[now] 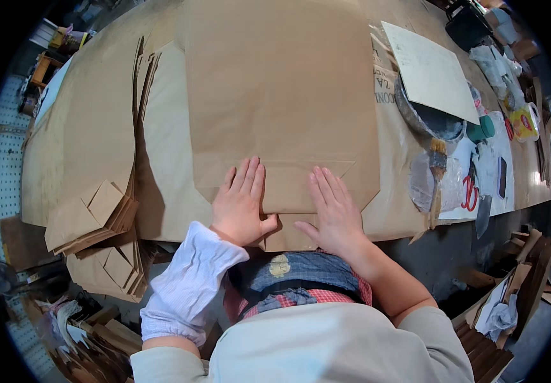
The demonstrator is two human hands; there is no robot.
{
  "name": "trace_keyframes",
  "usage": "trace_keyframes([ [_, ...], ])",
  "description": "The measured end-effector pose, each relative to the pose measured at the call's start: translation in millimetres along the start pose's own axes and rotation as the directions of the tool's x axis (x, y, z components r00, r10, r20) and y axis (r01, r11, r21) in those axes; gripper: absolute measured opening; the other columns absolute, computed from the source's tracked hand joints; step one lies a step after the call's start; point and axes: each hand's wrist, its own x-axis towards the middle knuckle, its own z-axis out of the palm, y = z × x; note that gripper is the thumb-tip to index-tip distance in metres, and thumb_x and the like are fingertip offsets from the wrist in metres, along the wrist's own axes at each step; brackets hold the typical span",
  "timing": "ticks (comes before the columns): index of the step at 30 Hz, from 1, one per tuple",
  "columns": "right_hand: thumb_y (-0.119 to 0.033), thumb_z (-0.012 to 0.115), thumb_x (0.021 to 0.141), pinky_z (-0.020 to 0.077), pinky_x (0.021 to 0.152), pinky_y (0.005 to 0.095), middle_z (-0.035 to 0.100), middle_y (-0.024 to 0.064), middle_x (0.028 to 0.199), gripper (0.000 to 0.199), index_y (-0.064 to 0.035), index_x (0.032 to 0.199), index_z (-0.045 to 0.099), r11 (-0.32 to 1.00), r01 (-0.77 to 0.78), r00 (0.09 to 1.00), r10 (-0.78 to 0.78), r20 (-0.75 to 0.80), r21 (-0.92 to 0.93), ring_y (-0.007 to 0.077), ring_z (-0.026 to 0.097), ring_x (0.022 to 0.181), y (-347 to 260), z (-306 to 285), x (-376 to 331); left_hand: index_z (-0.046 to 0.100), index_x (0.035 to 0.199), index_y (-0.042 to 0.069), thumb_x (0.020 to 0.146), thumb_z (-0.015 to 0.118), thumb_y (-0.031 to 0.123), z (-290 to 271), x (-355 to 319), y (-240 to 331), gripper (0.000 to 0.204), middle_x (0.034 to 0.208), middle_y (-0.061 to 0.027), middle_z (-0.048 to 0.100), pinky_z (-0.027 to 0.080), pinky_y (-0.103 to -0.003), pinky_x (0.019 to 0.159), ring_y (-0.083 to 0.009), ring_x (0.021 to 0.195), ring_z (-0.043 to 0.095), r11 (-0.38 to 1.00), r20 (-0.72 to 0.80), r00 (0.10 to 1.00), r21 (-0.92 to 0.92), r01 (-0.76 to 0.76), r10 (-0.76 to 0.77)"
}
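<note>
A large brown paper bag point(282, 83) lies flat on the table in front of me, its folded bottom end towards my body. My left hand point(242, 203) rests on the left part of that fold, fingers stretched forward and thumb pointing inward. On the right part of the fold lies my right hand point(334, 209), flat, its fingers also straight and its thumb turned inward. Between the two hands, a narrow paper flap point(291, 233) reaches to the table's near edge. Neither hand grips anything. A white sleeve cover point(189, 281) is on my left forearm.
A stack of brown paper bags point(97, 153) with folded ends lies at the left, overhanging the near edge. To the right are a bowl point(425, 115) partly under a pale board point(432, 70), a brush point(437, 166), red-handled scissors point(470, 191), a knife point(483, 217) and a green-lidded container point(481, 129).
</note>
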Motion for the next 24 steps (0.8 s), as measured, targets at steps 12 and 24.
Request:
trace_keyframes([
  [12,-0.003,0.066,0.083,0.0439,0.102,0.0386,0.066,0.0182,0.116,0.029,0.0026,0.112,0.066,0.893,0.023,0.974,0.083,-0.213,0.45,0.0294,0.061,0.114,1,-37,27,0.064,0.077,0.007,0.072,0.06,0.02,-14,46,19,0.015,0.075,-0.011,0.063,0.048,-0.04,0.07,-0.0272,0.076,0.061,0.957,-0.167,0.982,0.287,-0.037,0.088],
  [24,0.001,0.06,0.087,0.039,0.107,0.048,0.069,0.0153,0.109,0.016,0.0021,0.101,0.068,0.847,0.079,0.978,0.036,-0.205,0.526,0.028,0.064,0.105,34,26,33,0.061,0.119,0.007,0.075,0.061,0.008,-163,-174,-270,0.044,0.12,-0.0184,0.062,0.046,-0.041,0.097,-0.0306,0.115,0.058,0.875,-0.456,0.889,0.409,0.26,-0.051],
])
